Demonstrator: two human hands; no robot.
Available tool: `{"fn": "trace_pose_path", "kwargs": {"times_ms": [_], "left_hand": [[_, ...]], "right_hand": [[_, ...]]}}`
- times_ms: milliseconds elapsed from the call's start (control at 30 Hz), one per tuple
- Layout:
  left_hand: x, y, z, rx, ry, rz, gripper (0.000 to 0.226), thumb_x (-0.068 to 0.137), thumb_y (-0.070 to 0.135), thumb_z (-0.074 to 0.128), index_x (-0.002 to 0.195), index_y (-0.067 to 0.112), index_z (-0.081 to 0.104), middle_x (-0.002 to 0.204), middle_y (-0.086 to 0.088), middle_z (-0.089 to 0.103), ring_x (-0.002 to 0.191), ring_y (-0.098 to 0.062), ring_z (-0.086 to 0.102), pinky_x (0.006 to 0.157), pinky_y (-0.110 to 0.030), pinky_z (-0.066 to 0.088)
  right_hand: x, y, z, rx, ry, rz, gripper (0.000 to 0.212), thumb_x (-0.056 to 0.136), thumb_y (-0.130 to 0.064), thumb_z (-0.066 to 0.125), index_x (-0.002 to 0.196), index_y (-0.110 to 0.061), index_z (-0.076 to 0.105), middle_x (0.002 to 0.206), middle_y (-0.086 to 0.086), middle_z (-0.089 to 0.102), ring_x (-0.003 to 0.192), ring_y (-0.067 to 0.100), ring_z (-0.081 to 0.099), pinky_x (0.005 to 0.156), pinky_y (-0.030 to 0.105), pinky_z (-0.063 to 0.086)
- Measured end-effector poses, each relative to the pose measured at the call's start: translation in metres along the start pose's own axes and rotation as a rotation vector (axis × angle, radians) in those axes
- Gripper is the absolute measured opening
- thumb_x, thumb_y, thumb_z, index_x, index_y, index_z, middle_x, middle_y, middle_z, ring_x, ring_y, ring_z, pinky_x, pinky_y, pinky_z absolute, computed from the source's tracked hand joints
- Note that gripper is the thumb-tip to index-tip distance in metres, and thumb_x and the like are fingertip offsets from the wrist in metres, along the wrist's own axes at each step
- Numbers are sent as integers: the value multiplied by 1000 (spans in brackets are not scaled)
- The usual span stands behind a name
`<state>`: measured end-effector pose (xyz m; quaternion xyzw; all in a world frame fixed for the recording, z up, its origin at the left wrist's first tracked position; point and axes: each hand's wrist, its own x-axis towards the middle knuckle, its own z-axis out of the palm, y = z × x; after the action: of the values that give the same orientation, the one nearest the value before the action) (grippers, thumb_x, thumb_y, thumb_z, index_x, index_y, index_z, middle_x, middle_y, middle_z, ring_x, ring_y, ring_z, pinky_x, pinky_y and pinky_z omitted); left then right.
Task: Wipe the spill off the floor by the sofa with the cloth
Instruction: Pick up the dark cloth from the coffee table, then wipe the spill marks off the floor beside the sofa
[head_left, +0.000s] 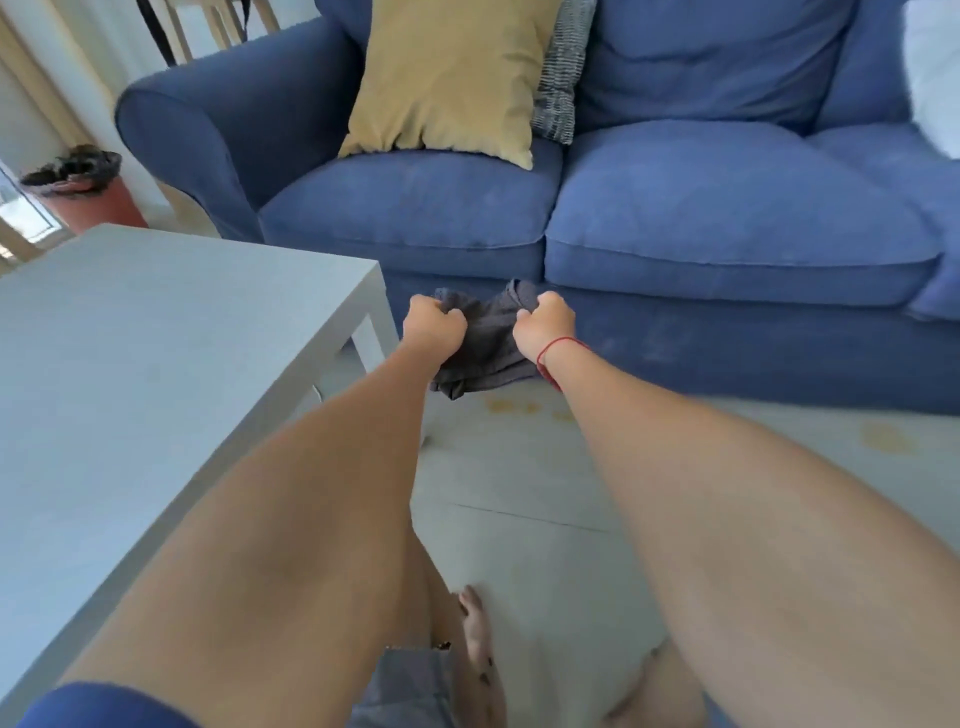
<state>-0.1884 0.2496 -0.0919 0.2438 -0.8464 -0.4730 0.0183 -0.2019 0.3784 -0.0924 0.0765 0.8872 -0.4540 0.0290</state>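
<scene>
A dark grey cloth (485, 343) hangs bunched between both fists in front of the blue sofa (675, 228). My left hand (434, 325) grips its left top edge, and my right hand (545, 325), with a red string at the wrist, grips the right top edge. The cloth's lower end droops near the pale tiled floor (519, 467). Just below it on the floor lie yellowish spill spots (519, 406). A second yellowish patch (888, 439) lies further right by the sofa's base.
A grey low table (156, 374) fills the left side, its corner leg close to my left hand. A yellow cushion (447, 78) and a patterned cushion (563, 73) lean on the sofa. A red pot (93, 200) stands far left. My bare foot (475, 623) rests on the floor below.
</scene>
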Motion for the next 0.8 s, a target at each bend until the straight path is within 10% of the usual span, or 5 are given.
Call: {"fn": "trace_pose_path", "kwargs": {"times_ms": [533, 800], "left_hand": [[70, -121, 188, 43, -244, -196, 33, 96, 10, 41, 128, 2, 42, 128, -20, 52, 117, -34, 52, 100, -40, 43], [119, -192, 250, 147, -301, -249, 30, 94, 9, 39, 124, 3, 42, 123, -20, 53, 111, -33, 52, 80, -33, 41]], "right_hand": [[79, 192, 77, -36, -39, 367, 36, 97, -16, 50, 130, -1, 47, 136, 19, 53, 124, 38, 52, 100, 39, 43], [124, 266, 136, -72, -134, 476, 35, 97, -17, 48, 128, -2, 47, 131, 20, 56, 118, 39, 56, 96, 40, 46]]}}
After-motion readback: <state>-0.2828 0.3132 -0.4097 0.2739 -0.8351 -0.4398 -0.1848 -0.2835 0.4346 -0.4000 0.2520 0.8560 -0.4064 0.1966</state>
